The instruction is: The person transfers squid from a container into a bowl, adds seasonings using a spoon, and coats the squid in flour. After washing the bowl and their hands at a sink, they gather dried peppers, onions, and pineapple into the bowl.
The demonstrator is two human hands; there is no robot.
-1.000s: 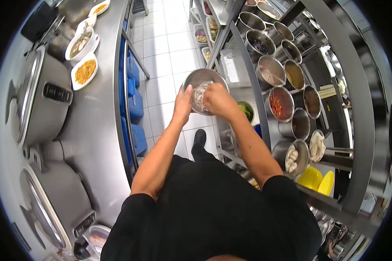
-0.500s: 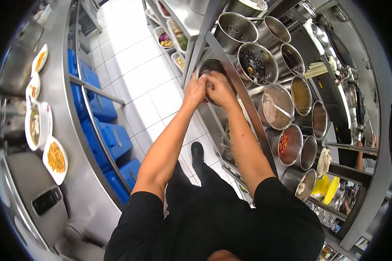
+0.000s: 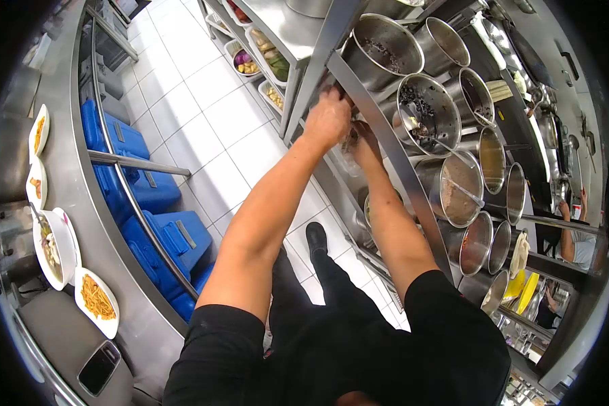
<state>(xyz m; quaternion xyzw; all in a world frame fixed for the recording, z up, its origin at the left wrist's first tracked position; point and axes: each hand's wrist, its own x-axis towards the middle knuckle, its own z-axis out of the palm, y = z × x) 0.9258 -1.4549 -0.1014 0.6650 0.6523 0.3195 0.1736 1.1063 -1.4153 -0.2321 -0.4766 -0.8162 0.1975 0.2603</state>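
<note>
Both of my hands are inside the lower shelf, under the steel edge (image 3: 379, 135) of the pot rack. My left hand (image 3: 329, 116) is the farther in, its fingers bent and closed downward; whatever they hold is hidden. Just nearer and to the right, my right hand (image 3: 365, 147) is in shadow beneath the edge. Its fingers are blurred and partly covered. Beside it shows a pale, see-through thing (image 3: 344, 161) whose kind I cannot make out. Close by on the rack stand a steel pot (image 3: 413, 95) with dark bits and a ladle, and another pot (image 3: 446, 210) with pale brown contents.
At left, a steel counter (image 3: 125, 271) carries a plate of noodles (image 3: 96, 298), a white bowl (image 3: 59, 250) and a phone (image 3: 99, 369). Blue bins (image 3: 169, 233) sit below it. Ahead, a shelf unit (image 3: 287, 30) holds tubs of vegetables. White tiles (image 3: 203, 128) cover the floor.
My hands were together over a round metal vessel on the shelf; now they are apart, the left farther in and the right lower. The whole view has shifted slightly.
</note>
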